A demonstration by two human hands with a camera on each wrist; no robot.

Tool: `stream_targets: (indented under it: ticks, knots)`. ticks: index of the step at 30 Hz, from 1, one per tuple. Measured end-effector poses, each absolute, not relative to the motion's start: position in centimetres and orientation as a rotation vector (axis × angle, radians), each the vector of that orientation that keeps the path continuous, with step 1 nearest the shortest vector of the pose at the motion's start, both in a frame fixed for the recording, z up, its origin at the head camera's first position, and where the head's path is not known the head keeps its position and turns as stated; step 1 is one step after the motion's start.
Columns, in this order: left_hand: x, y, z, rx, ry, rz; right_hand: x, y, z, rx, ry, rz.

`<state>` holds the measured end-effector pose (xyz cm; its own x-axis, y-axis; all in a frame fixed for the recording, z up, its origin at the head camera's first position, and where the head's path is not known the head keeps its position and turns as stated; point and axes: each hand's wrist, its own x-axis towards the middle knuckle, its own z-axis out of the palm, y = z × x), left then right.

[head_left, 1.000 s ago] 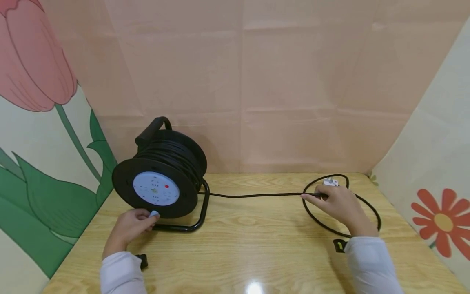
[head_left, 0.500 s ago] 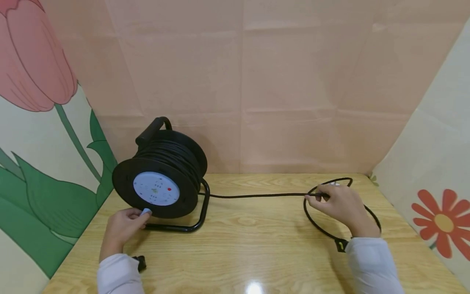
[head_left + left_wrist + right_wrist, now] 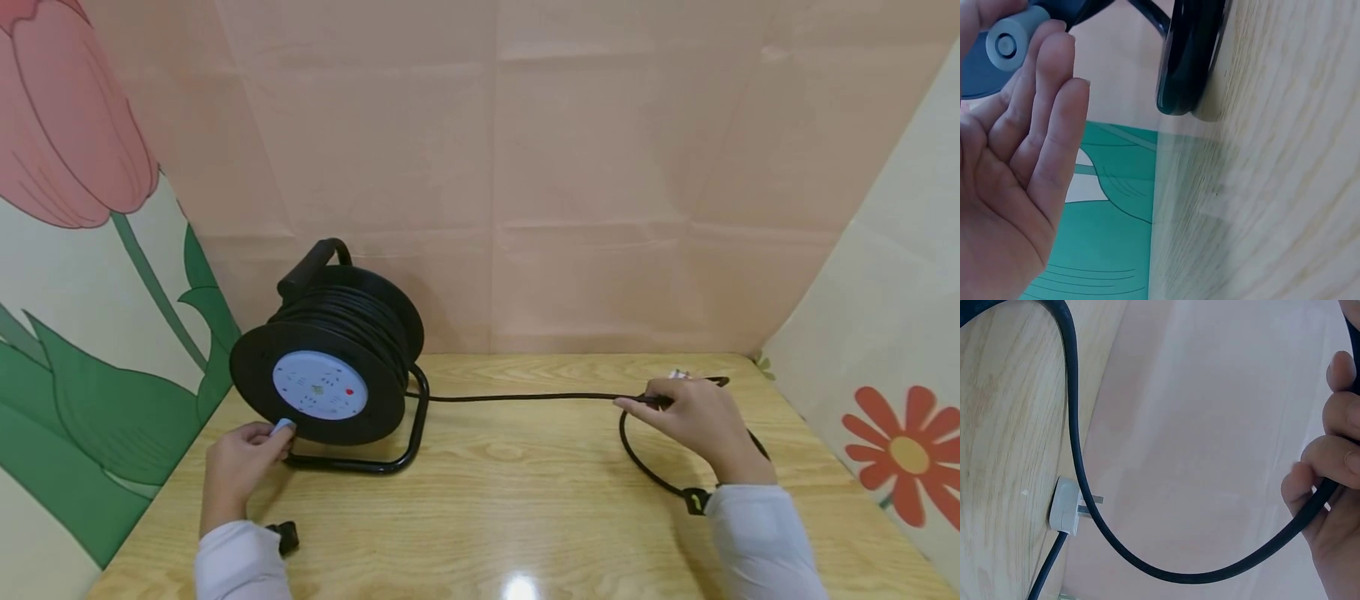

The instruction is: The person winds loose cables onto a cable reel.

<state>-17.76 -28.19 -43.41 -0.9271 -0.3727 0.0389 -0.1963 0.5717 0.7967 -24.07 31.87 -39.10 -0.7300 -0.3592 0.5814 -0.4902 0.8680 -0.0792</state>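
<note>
A black cable reel (image 3: 341,312) stands on its tubular frame at the left of the table. Its front carries a pale socket panel (image 3: 320,385) with a red dot. My left hand (image 3: 238,467) pinches the small pale crank knob (image 3: 282,426) low on the reel's front; the left wrist view shows the knob (image 3: 1011,39) end-on. From the reel, a black cable (image 3: 525,397) runs right, nearly straight, to my right hand (image 3: 697,425), which grips it with curled fingers. Past that hand the cable (image 3: 1185,578) loops back, and its white plug (image 3: 1065,506) lies on the table.
The wood-grain table (image 3: 495,500) reaches back to a pink backdrop (image 3: 495,183). Printed flower panels flank it left and right. Under my right sleeve sits a small black item (image 3: 696,501) with a yellow-green mark; another black item (image 3: 285,537) lies by my left sleeve.
The reel has turned clockwise a little, its red dot sinking. My left hand has carried the knob leftward and slightly up. The loop by my right hand has become smaller.
</note>
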Motion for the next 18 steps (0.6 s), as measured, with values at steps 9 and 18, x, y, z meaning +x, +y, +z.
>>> stream_targets:
  ticks: [9,18]
  knots:
    - [-17.76,-28.02,-43.45,0.522,-2.485,-1.277,-23.58,31.98,-38.89,0.622,-2.593,0.352]
    - [-17.87,-27.84,-43.70,0.609,-2.343,-1.261,-23.78,31.45,-38.78,0.647,-2.536,0.340]
